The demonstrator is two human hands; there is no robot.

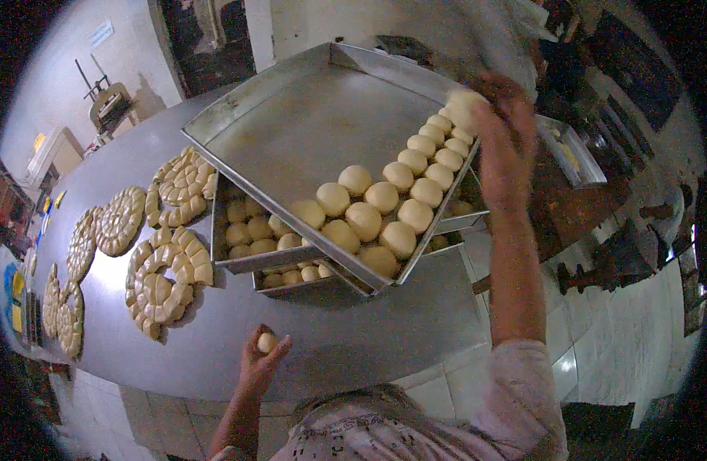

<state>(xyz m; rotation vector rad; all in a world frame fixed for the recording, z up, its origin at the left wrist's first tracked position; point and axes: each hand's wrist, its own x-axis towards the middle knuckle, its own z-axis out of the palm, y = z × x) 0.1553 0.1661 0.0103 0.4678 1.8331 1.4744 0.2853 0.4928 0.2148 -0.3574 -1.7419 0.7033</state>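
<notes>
My right hand (507, 146), blurred, is closed on a pale dough ball (463, 106) at the far right corner of a metal tray (277, 107). Dough balls (414, 216) line the right side and near end of this tray, which sits at an angle on two or more other trays (266, 263) holding more balls. My left hand (260, 353) grips a single dough ball (267, 343) below the trays, over the near part of the steel table (353, 338).
Coils of cut dough pieces (157, 284) lie across the table's left side. A small tray (586, 173) rests on a brown wooden surface (611, 196) at the right. A metal device (107, 104) stands by the wall, behind the table. Tiled floor (569, 323) shows right and below.
</notes>
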